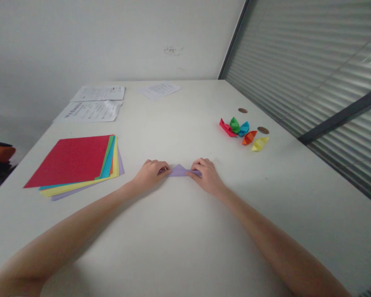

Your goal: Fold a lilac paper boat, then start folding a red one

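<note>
The left hand (151, 172) is pinching the left end of a folded purple paper (178, 170); the right hand (208, 175) is gripping its right end. The paper is lying between both hands, its long axis running from hand to hand, its triangular peak pointing toward the table's (179, 239) far edge. Five origami boats (244, 129) are sitting beyond the right hand, to its right.

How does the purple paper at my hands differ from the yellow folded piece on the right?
The purple paper is pinched at its ends by the left hand and right hand; the yellow folded piece sits untouched. The purple paper shows a low central peak, while the yellow folded piece has a boat-like shape with pointed ends. Both are folded, single-coloured paper.
</note>
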Tool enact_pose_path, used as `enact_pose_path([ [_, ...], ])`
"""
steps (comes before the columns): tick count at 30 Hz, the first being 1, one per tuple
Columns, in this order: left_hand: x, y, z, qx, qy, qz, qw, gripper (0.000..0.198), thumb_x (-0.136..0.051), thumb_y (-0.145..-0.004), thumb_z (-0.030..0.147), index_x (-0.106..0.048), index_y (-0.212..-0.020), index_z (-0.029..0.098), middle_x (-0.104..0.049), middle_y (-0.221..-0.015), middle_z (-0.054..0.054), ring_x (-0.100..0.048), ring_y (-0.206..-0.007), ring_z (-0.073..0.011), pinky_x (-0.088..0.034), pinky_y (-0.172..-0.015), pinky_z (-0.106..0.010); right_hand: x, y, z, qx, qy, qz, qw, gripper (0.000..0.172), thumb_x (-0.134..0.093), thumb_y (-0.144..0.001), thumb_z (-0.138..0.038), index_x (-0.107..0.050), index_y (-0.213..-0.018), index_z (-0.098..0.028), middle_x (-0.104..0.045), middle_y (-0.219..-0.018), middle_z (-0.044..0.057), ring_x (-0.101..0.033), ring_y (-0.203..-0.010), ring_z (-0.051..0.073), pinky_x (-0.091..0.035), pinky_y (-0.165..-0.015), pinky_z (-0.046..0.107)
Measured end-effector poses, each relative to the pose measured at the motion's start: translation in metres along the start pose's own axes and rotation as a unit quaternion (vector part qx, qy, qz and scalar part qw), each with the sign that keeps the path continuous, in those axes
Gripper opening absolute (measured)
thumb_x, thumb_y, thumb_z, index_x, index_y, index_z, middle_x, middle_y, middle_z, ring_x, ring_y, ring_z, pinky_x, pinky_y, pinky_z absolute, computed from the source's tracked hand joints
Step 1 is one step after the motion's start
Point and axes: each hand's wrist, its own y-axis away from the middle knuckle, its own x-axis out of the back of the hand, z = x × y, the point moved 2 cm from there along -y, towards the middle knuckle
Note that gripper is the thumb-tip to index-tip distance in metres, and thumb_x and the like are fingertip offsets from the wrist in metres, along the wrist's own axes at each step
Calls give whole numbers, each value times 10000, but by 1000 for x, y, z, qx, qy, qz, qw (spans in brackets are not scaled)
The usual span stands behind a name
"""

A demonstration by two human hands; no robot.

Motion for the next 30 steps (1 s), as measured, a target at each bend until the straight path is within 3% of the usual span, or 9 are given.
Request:
enact_pose_path([
  [6,0,1,0,34,35,-2,999,175,-558,-898,332,-671,-890,198,-694,-789,-30,-618,-707,-168,-426,-698,-285,-8,-4,2,-56,-38,-5,998,183,-630,-875,-372,-621,-794,-208,-650,-862,28,-560,-871,204,-360,-831,362],
  [10,-2,3,-4,31,26,35,999,210,-571,-895,356,-668,-951,178,-649,-896,-60,-614,-748,-169,-454,-723,-302,-10,-5,0,-84,-23,-4,996,163,-623,-876,-358,-632,-797,-215,-656,-873,29,-568,-882,216,-347,-813,365],
  [13,-4,5,-6,-8,17,51,999,260,-575,-898,382,-664,-1030,176,-597,-1009,-84,-601,-793,-164,-470,-761,-321,-9,-4,-1,-85,-21,0,996,153,-618,-878,-347,-629,-803,-213,-656,-882,32,-567,-882,214,-346,-810,359],
  [16,-5,5,-5,-69,-1,48,996,266,-601,-884,402,-667,-999,172,-600,-977,-89,-571,-846,-188,-459,-793,-345,-7,-2,0,-70,-29,5,997,143,-614,-881,-331,-614,-805,-210,-647,-878,33,-557,-875,205,-351,-819,352],
  [19,-4,4,-5,-85,-1,54,995,234,-599,-886,380,-658,-940,160,-613,-940,-94,-549,-882,-206,-442,-816,-359,-6,-1,1,-54,-43,9,998,135,-613,-883,-319,-602,-805,-209,-641,-876,33,-552,-869,199,-358,-832,350],
  [26,1,2,-2,-8,29,-30,999,225,-662,-807,363,-641,-935,180,-661,-907,-50,-585,-857,-202,-416,-815,-359,-4,0,0,-29,-60,5,998,161,-603,-888,-350,-600,-805,-212,-638,-868,35,-550,-869,200,-360,-844,357],
  [30,4,3,2,13,47,-59,997,192,-674,-760,320,-644,-886,179,-661,-896,-48,-593,-861,-206,-420,-805,-348,0,2,-3,-5,-76,-7,997,153,-628,-877,-350,-591,-826,-210,-663,-997,50,-557,-984,214,-342,-901,377],
])
